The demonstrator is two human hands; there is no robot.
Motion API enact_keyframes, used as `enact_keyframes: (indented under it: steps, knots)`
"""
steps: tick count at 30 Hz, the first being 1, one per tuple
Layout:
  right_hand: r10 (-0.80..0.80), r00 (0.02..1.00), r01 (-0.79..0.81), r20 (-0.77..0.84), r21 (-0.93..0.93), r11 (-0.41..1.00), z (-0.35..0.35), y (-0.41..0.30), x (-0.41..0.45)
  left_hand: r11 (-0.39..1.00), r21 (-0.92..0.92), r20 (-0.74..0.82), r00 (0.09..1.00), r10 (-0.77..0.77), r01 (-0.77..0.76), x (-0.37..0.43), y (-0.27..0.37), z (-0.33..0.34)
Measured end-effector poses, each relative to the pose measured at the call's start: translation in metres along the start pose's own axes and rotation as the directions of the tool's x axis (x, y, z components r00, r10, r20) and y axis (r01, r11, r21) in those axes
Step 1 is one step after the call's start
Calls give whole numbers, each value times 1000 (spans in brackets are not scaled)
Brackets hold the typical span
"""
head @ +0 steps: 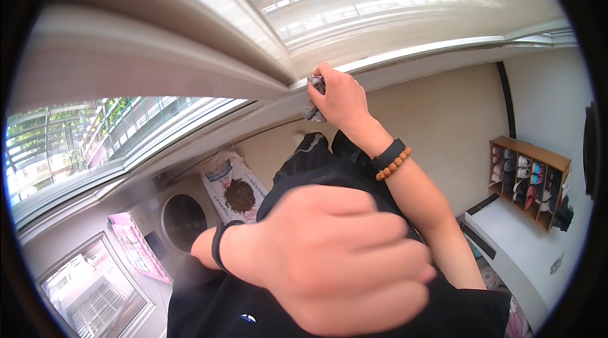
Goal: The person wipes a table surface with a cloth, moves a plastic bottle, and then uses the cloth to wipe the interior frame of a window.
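My right hand (339,96) grips a crumpled grey cloth (315,112) at the edge of the pale window sill (375,60), near the lower corner of a window frame (270,86). A black band and a beaded bracelet (394,163) circle that wrist. My left hand (342,257), large and blurred close to the camera, has its fingers curled, with its back towards the view. Its palm is hidden, and nothing shows in it. A black band (218,245) is round the left wrist. Dark clothing (313,172) lies behind and below the hands.
A printed white sack (213,174) bearing a heap of dark brown loose material (240,195) lies on the floor beside a round dark appliance door (184,221). A pink patterned cloth (137,245) hangs at left. A wooden shoe rack (529,148) with several shoes stands at right.
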State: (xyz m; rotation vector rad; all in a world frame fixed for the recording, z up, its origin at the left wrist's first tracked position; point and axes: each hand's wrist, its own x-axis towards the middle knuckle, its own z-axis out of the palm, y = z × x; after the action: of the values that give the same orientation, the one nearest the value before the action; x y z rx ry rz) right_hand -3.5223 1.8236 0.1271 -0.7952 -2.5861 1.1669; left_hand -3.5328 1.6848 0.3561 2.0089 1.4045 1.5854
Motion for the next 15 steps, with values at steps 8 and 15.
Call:
enact_keyframes:
  steps: [8,15]
  knots:
    - [24,1000,-24,1,1,1000,13,-12,-7,973,-196,-128,987,97,-121,4,61,32]
    - [78,996,-82,51,62,995,-45,31,-38,964,124,-9,972,236,-233,22,47,23]
